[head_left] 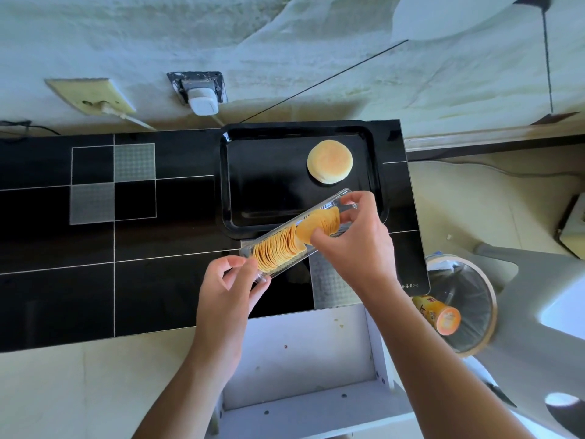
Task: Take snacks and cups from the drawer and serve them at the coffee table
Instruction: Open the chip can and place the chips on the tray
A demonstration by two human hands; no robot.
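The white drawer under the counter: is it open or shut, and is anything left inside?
Open. The drawer is pulled out below the black counter, and its visible floor shows only a few crumbs and specks.

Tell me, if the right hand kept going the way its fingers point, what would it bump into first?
The right hand already grips the chips in the clear tray. Beyond them lies the bare floor of the black tray, probably met first; depth is unclear.

Wall socket (199, 90), bin (465, 308)
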